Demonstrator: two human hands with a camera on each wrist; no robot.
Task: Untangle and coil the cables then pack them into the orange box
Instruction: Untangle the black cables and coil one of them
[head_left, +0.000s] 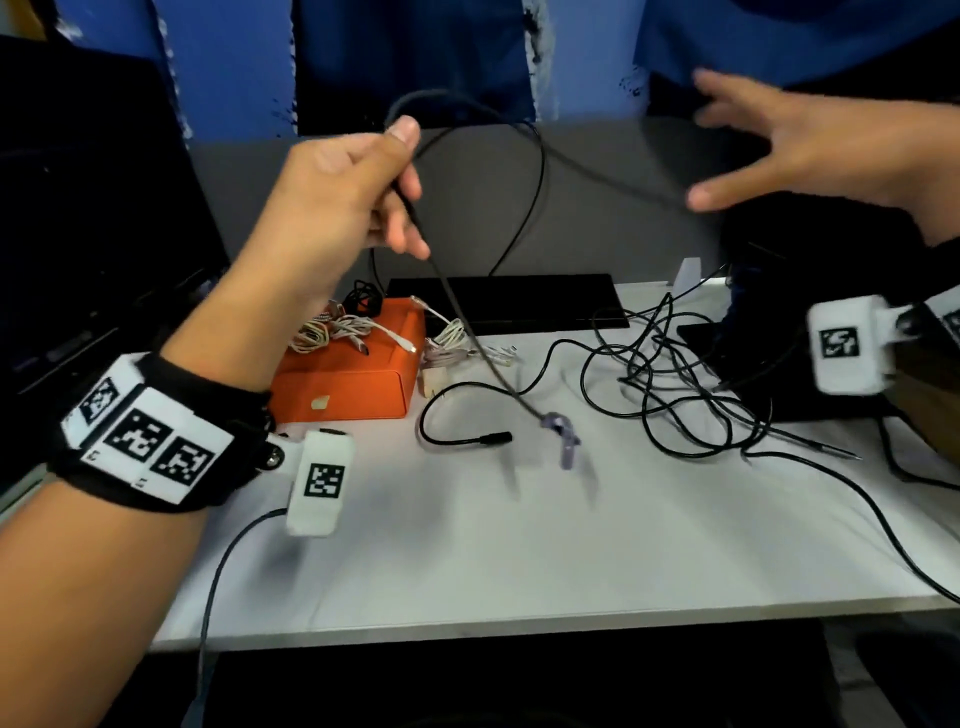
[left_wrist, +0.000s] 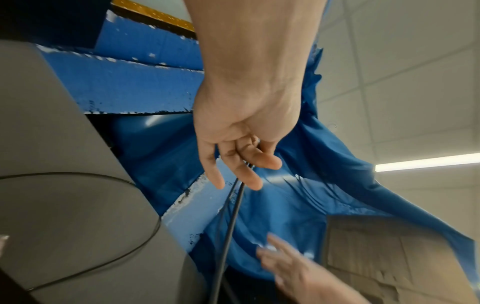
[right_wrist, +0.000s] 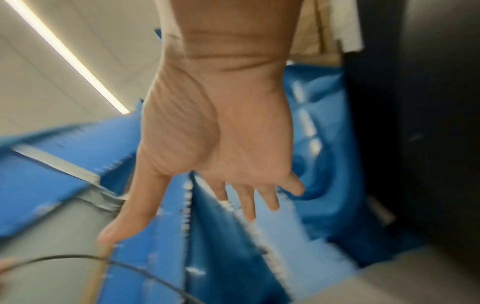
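A left hand (head_left: 358, 187) pinched a thin black cable (head_left: 457, 312) above the white table (head_left: 467, 545); the right hand (head_left: 810, 150), fingers spread, hovered beside it. The orange cardboard box (head_left: 348, 374) sat below.

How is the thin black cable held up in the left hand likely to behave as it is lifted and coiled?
The thin black cable probably handles floppy: it arcs above the left hand and hangs slack toward the white table. Its blurred purple-tipped end seems apt to swing. It may snag on the loose black cable tangle, since strands there cross each other.
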